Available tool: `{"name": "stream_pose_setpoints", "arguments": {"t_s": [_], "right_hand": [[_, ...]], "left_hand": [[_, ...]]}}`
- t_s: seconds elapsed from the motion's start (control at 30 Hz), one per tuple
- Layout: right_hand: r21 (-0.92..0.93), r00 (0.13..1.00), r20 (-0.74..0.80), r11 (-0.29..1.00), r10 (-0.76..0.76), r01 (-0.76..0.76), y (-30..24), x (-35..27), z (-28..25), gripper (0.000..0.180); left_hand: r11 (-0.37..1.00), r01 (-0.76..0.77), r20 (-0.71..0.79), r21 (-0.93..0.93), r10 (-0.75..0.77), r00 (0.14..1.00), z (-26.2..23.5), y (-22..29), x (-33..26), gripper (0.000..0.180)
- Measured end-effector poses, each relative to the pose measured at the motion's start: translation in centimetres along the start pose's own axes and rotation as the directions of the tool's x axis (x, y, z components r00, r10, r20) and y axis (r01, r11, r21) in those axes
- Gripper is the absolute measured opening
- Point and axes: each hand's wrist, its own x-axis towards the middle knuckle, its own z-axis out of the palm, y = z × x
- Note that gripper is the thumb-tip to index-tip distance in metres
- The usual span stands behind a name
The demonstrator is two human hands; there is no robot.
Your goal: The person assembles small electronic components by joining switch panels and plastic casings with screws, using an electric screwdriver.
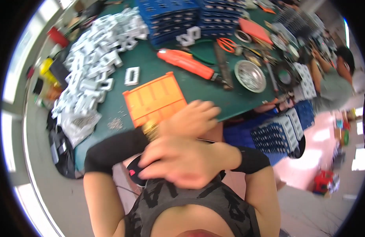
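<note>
My forearms, in black sleeves, cross in front of my chest. My left hand (193, 117) reaches to the right beside an orange plastic tray (157, 98), a gold watch (151, 129) on its wrist. My right hand (186, 161) passes nearer to me, over the left wrist area, fingers apart and pointing left. Both hands are blurred, and neither shows anything held. On the green table (147, 59), past the tray, lie a white rectangular frame piece (132, 76) and an orange-red electric screwdriver (186, 63).
A large heap of white frame pieces (91, 59) covers the table's left, with a plastic bag of small parts (78, 126) nearby. Blue stacked panels (170, 19) stand at the back. A metal bowl (249, 77) and orange scissors (226, 45) lie right. Another person (334, 83) sits far right.
</note>
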Motion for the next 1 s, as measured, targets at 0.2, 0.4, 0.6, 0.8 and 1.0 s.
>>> {"name": "stream_pose_setpoints", "arguments": {"t_s": [0.2, 0.4, 0.6, 0.8, 1.0], "right_hand": [[0.122, 0.852, 0.259, 0.891, -0.454, 0.438, 3.7, 7.4, 8.9, 0.056], [0.074, 0.83, 0.362, 0.901, -0.424, 0.428, 5.8, 6.8, 8.4, 0.036], [0.061, 0.875, 0.138, 0.886, -0.464, 0.46, 5.7, 7.9, 10.7, 0.028], [0.122, 0.874, 0.162, 0.888, -0.458, 0.443, 5.9, 7.9, 11.0, 0.028], [0.198, 0.878, 0.159, 0.885, -0.453, 0.421, 6.1, 7.7, 11.2, 0.032]], "left_hand": [[0.929, -0.333, -0.267, -0.159, 0.284, 0.921, 6.5, -5.7, 5.6, 0.012], [0.923, -0.123, -0.278, -0.365, 0.018, 0.961, 7.1, -5.9, 5.2, 0.007], [0.898, -0.113, -0.25, -0.425, 0.003, 0.968, 7.4, -6.3, 5.2, 0.008], [0.896, -0.099, -0.238, -0.433, -0.007, 0.971, 7.4, -6.2, 5.2, 0.008], [0.889, -0.097, -0.23, -0.448, -0.01, 0.973, 7.3, -6.1, 5.2, 0.007]]}}
